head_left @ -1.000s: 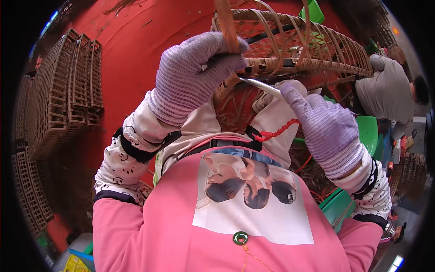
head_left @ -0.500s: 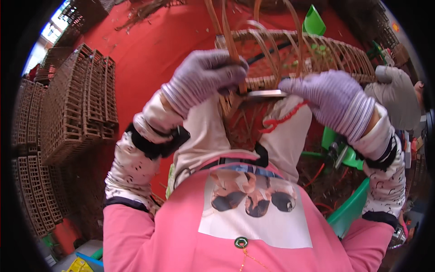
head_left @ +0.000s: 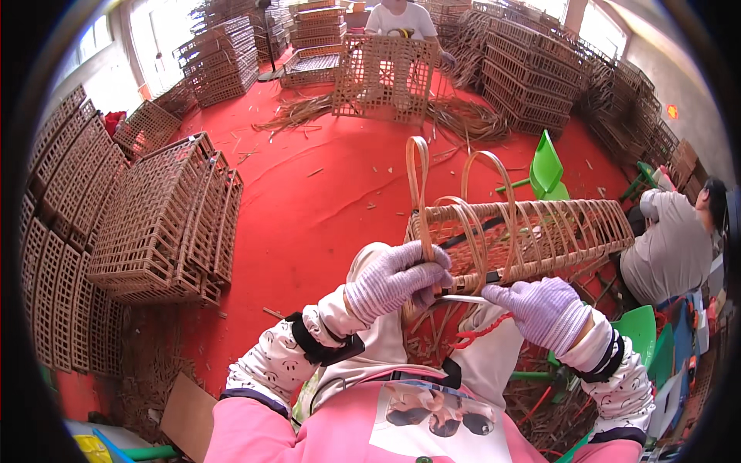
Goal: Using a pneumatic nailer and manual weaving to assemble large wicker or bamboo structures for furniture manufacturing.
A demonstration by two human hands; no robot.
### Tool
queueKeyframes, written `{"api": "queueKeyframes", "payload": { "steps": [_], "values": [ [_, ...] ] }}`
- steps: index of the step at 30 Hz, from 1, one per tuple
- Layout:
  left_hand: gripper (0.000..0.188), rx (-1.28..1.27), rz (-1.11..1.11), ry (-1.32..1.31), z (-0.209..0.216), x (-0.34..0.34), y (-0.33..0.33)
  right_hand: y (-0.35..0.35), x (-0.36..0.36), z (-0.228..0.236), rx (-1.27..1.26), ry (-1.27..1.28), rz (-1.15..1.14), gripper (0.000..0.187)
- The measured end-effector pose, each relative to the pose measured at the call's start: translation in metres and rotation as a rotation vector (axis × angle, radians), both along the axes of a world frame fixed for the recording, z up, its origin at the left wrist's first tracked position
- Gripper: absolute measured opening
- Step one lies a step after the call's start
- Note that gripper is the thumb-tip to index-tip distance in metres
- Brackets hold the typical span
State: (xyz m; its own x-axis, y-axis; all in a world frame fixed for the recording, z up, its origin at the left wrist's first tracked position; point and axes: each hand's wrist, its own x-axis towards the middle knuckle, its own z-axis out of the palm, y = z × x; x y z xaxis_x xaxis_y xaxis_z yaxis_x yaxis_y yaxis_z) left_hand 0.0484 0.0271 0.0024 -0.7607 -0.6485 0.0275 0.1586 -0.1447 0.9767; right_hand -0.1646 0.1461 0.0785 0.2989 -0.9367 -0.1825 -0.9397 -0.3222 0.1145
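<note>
A worker in purple knitted gloves and a pink apron grips a half-woven rattan basket (head_left: 525, 239) held on its side above the lap, over a red carpet (head_left: 324, 201). The left hand (head_left: 394, 279) is closed around the basket's near end, fingers wrapped over a cane strip (head_left: 421, 193) that loops up above the basket. The right hand (head_left: 544, 309), just right of the left and under the basket's lower rim, is closed on a slim metal blade (head_left: 463, 299) whose tip points at the left hand; a red cord (head_left: 482, 332) hangs below the basket beside this hand.

Left of the basket, well apart, a pile of finished rattan lattice panels (head_left: 166, 224) leans on the carpet, with more panels (head_left: 54, 255) standing along the left edge. Beyond the basket, at the far end of the carpet, a second person in a white top sits behind an upright lattice frame (head_left: 384, 77), loose cane (head_left: 463, 116) strewn at its foot. Stacks of woven crates (head_left: 540, 69) rise behind and to the right of the basket. A green plastic stool (head_left: 548, 168) lies tipped just past the basket's far side. To the basket's right a third person in a grey shirt (head_left: 668, 247) bends over, face turned away. Cane scraps (head_left: 432, 339) lie beneath the basket by the worker's knees.
</note>
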Motion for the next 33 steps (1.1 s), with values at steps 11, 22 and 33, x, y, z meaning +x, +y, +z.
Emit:
{"api": "queueKeyframes", "payload": {
  "steps": [11, 22, 33],
  "values": [
    [0.034, 0.078, 0.224, 0.107, -0.007, 0.013, -0.011, -0.002, -0.005, -0.007, -0.106, -0.059, 0.043, 0.032],
    [0.025, -0.104, 0.219, -0.081, 0.015, 0.030, 0.002, 0.004, -0.002, -0.014, -0.231, -0.005, 0.081, 0.028],
    [0.023, -0.693, 0.197, -0.157, 0.012, 0.008, 0.012, 0.031, 0.028, -0.013, -0.277, 0.209, -0.033, 0.036]
  ]
}}
